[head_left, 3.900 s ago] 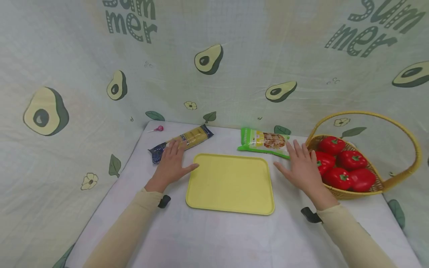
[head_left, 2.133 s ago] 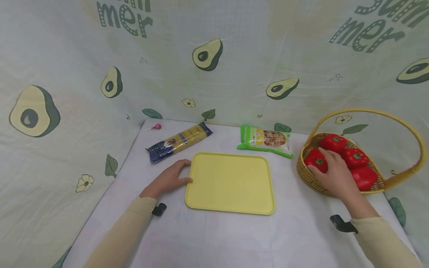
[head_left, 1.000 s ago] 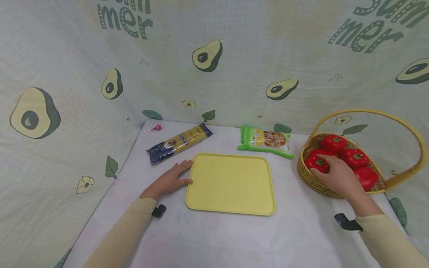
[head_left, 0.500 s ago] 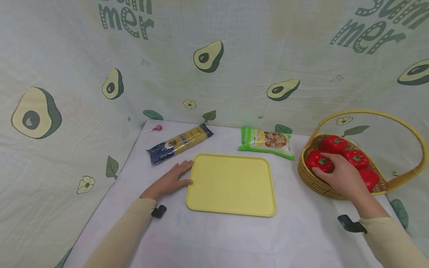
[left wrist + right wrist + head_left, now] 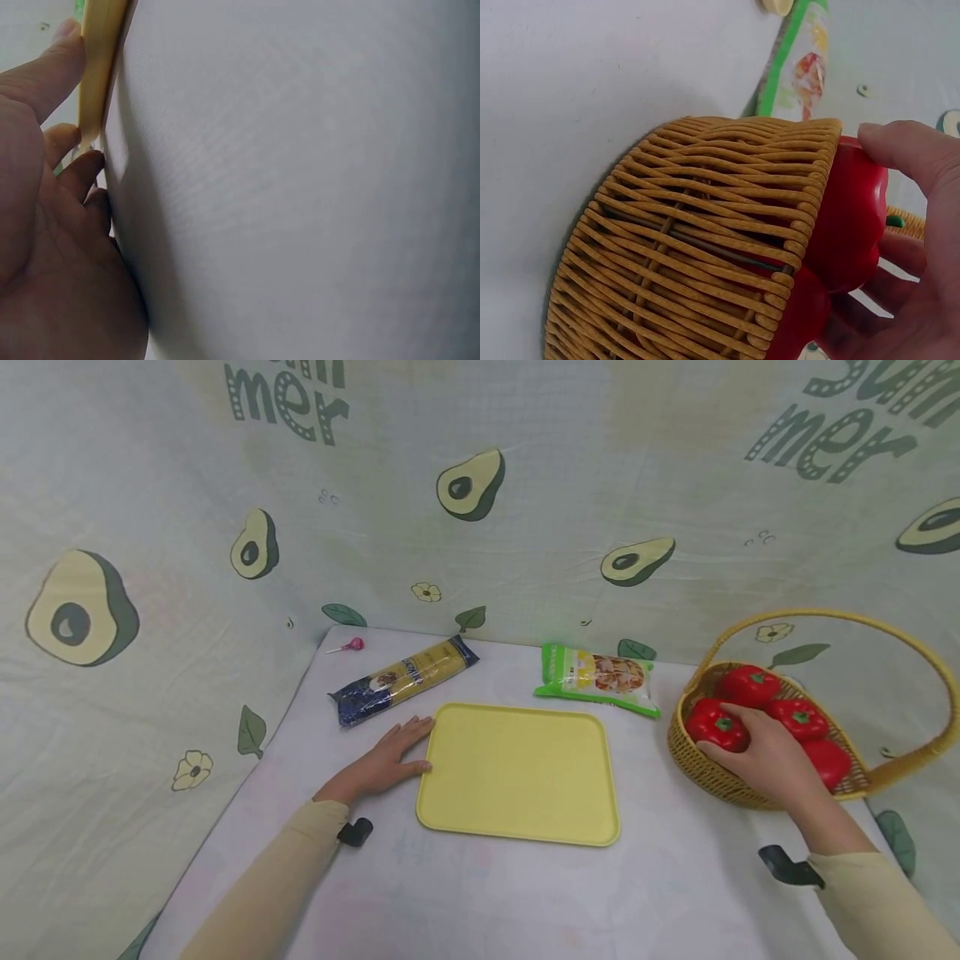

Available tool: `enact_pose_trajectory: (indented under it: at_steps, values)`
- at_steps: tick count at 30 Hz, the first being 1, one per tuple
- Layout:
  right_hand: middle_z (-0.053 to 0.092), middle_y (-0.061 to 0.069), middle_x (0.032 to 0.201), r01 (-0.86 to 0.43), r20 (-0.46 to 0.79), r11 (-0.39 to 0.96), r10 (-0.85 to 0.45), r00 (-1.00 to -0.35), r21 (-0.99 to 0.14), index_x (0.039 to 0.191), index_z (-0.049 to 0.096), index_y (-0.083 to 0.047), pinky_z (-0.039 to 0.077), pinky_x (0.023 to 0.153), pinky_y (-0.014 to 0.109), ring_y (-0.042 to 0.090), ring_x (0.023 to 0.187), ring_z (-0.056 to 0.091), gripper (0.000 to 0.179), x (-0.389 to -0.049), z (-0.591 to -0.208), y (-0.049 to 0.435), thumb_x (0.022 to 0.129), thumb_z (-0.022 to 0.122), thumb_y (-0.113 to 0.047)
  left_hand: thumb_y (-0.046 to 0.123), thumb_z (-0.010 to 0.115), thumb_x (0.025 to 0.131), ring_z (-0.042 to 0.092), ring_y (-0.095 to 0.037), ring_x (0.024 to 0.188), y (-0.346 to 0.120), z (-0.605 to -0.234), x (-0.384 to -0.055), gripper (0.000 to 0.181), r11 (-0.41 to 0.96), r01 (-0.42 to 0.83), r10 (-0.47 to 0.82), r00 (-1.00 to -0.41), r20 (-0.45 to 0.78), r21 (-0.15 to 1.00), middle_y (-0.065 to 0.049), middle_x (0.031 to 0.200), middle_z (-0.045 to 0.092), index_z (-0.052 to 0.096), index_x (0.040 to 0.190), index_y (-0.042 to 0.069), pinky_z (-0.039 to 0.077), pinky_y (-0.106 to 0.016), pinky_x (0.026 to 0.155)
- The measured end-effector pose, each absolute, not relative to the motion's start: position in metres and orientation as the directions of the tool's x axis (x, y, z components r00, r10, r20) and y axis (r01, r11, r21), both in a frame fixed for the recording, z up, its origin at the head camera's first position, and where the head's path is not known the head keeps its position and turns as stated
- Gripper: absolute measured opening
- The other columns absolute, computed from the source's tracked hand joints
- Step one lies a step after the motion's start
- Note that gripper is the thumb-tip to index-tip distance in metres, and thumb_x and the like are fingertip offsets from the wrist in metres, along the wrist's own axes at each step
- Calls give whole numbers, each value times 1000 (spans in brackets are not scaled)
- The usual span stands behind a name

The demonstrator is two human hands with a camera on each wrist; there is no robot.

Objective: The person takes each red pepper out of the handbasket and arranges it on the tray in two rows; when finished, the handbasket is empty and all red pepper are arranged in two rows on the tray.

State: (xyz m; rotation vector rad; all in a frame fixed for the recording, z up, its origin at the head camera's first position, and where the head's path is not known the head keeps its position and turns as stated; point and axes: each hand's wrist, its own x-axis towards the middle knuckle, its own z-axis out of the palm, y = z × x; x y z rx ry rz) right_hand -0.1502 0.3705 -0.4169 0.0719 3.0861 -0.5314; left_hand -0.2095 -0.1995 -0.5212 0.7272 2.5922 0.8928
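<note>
You have the lifting work barely begun, I would judge: the glossy red bell pepper point(image 5: 708, 727) at your right hand point(image 5: 776, 758) sits within the rim of the woven tan wicker basket point(image 5: 696, 770), to the right of the flat yellow rectangular tray point(image 5: 517, 777). Taking that pepper out is not yet done. The other red peppers point(image 5: 750, 685) share the basket; whether yours is raised off its neighbours, you cannot tell from here.

Your right hand reaches in from the near side, thumb on the pepper's tray-ward side and fingers curled over its far side, so you are pinching it across the top. In the right wrist view it bulges past the rim.

Your left hand point(image 5: 381, 765) lies low at the tray's left edge, fingers loosely spread, thumb and fingertips at its rim, holding nothing; it may be steadying the tray.
</note>
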Motion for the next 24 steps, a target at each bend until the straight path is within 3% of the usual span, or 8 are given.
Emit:
enact_pose_trajectory:
  at_steps: [24]
  values:
    - [38,38,140,47,28,938,60,-998,-344,149,37,5,44,87,79,57,122,36,84,-149,-415,366,91,75,-42,42,63,100,5,-29,157,-201,-520,-210,82,666,368,569,-813,-124,649,-8,170,16,20,164,13,-1,-48,127]
